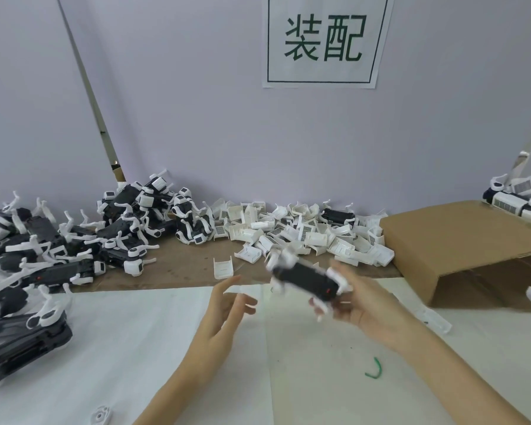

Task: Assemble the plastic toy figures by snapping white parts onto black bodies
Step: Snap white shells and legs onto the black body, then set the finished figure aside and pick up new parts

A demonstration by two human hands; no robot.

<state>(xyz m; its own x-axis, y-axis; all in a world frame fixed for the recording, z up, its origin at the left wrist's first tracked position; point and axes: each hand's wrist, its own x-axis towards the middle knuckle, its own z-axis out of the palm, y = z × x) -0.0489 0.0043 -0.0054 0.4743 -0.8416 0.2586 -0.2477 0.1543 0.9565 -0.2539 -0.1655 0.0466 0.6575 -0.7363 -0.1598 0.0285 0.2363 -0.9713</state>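
My right hand [362, 305] grips a black toy body with white legs [304, 280], held above the table at the centre and blurred by motion. Just left of it, my left hand [224, 308] is open with the fingers spread and holds nothing. A heap of loose white shell parts [301, 234] lies along the back wall, with one single white part [223, 266] apart in front of it. A large pile of black bodies with white legs [59, 240] fills the left side.
An open cardboard box [460, 250] lies at the right, with several toy figures [521, 197] on top of it. A green wire tie [376, 368] and a small white piece [101, 417] lie on the white table sheet. A paper sign [325, 41] hangs on the wall.
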